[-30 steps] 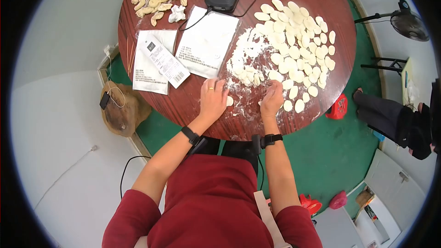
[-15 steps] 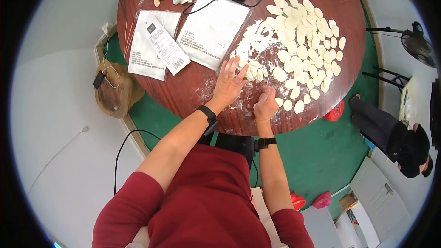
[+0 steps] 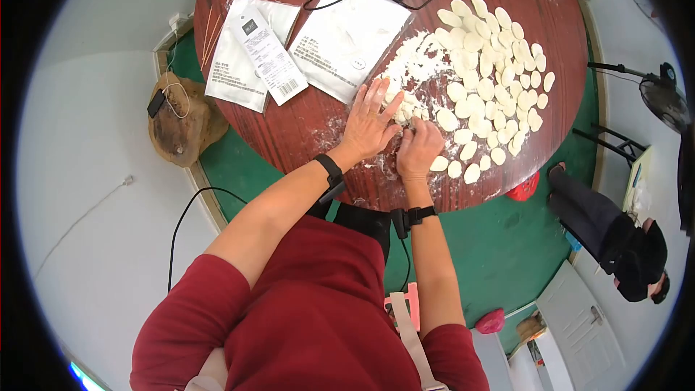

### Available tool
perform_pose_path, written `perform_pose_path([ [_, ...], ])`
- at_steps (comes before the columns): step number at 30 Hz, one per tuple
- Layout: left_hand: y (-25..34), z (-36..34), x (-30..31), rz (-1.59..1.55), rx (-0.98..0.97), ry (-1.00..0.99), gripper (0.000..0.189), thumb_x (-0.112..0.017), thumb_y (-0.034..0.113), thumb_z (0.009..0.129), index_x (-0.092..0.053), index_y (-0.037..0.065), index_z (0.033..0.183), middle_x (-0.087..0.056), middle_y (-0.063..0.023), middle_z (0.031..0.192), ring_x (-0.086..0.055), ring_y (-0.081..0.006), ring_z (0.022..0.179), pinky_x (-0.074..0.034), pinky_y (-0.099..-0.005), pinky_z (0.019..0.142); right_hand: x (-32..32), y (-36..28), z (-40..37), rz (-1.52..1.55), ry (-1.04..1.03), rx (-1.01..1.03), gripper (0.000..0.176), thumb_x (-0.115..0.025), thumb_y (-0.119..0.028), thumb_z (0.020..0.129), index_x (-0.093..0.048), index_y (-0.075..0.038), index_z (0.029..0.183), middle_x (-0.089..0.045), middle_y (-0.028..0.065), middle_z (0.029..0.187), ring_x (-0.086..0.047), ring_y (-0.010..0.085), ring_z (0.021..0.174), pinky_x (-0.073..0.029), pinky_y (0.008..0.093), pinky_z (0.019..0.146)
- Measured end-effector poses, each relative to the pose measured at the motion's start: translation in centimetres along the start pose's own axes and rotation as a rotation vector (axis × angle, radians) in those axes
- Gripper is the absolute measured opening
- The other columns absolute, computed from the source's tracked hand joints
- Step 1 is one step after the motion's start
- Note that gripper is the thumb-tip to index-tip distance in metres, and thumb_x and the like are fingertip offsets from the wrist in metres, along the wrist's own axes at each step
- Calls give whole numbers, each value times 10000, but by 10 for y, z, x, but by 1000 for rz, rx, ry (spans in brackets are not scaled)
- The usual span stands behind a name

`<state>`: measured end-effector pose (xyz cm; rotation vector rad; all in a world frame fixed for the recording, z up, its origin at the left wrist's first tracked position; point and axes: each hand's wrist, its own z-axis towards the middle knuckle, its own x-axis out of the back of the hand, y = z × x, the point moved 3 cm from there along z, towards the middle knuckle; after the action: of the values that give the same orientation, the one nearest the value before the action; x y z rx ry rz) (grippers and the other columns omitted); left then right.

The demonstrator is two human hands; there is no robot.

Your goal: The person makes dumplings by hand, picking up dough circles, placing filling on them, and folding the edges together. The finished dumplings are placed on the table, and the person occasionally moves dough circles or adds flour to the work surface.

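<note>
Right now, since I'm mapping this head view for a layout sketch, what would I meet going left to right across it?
From the left: wooden stump → labelled white packet → left hand → right hand → flat dough rounds → standing fan.

Small print and a barcode (image 3: pixel 289 88) on the white packets (image 3: pixel 230 76), all illegible.

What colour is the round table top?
The table is dark reddish-brown with a wood grain, seen best in the head view.
</note>
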<state>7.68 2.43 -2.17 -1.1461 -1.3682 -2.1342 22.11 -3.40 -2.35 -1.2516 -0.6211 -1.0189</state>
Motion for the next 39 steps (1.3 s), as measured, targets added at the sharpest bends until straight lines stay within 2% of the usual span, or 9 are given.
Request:
perform_pose_path([
  [3, -5, 5, -9, 35, -13, -11, 747, -622, 329, 950, -285, 192, 1603, -208, -211, 1643, -191, -425, 1517, -148, -600, 1237, -8, -3, -9, -100, -47, 125, 457, -696, -233, 902, -571, -155, 1334, -554, 85, 1252, -516, 314, 1203, -341, 491, 1017],
  [16, -4, 8, -19, 88, 20, -101, 700, -562, 332, 978, -282, 200, 1607, -172, -195, 1674, -132, -382, 1555, -114, -583, 1254, -15, 4, -7, -166, -91, 1, 569, -577, -391, 981, -438, -241, 1512, -338, 139, 1585, -318, 337, 1477, -197, 580, 1134],
  [25, -6, 12, -18, 36, 17, -68, 685, -549, 342, 976, -301, 206, 1600, -187, -192, 1663, -158, -406, 1539, -133, -623, 1234, -13, 5, 0, -175, -84, -78, 567, -550, -394, 995, -430, -221, 1522, -329, 165, 1595, -303, 351, 1481, -195, 582, 1137],
  [33, -9, 17, -2, -215, -5, 117, 619, -526, 261, 960, -379, 146, 1550, -304, -202, 1582, -302, -439, 1442, -222, -579, 1209, -4, 12, 2, -28, 78, -227, 495, -501, -261, 979, -508, -87, 1442, -433, 218, 1442, -355, 388, 1354, -217, 542, 1115],
  [34, -8, 19, 2, -247, 10, 175, 567, -526, 230, 943, -452, 114, 1493, -387, -213, 1509, -363, -440, 1376, -279, -554, 1173, -2, 12, 2, -13, 181, -206, 502, -560, -196, 905, -549, -69, 1390, -472, 207, 1355, -412, 395, 1245, -261, 542, 1065],
  [35, -9, 20, 6, -235, 7, 187, 567, -526, 230, 943, -452, 114, 1493, -387, -213, 1509, -363, -440, 1376, -279, -554, 1173, 0, 14, 1, -46, 197, -225, 401, -437, -183, 999, -567, 5, 1329, -516, 215, 1287, -432, 373, 1227, -287, 501, 1071],
  [37, -7, 17, 22, -312, 68, 126, 458, -496, 200, 961, -550, 70, 1397, -459, -217, 1436, -392, -438, 1329, -275, -544, 1145, 7, 21, 7, 157, 262, -334, 354, -387, -164, 1038, -594, 31, 1248, -567, 194, 1182, -491, 347, 1128, -347, 464, 1006],
  [38, -1, 20, 29, -243, 28, 193, 325, -549, 112, 940, -646, 66, 1247, -575, -188, 1244, -498, -401, 1177, -384, -508, 1050, 12, 20, 14, 70, 361, -268, 324, -396, -164, 1063, -643, 35, 1132, -627, 152, 974, -571, 308, 919, -436, 413, 865],
  [39, 0, 20, 34, -237, 31, 199, 325, -549, 112, 940, -646, 66, 1247, -575, -188, 1244, -498, -401, 1177, -384, -508, 1050, 17, 21, 16, 76, 360, -262, 324, -396, -164, 1063, -643, 35, 1132, -627, 152, 974, -571, 308, 919, -436, 413, 865],
])
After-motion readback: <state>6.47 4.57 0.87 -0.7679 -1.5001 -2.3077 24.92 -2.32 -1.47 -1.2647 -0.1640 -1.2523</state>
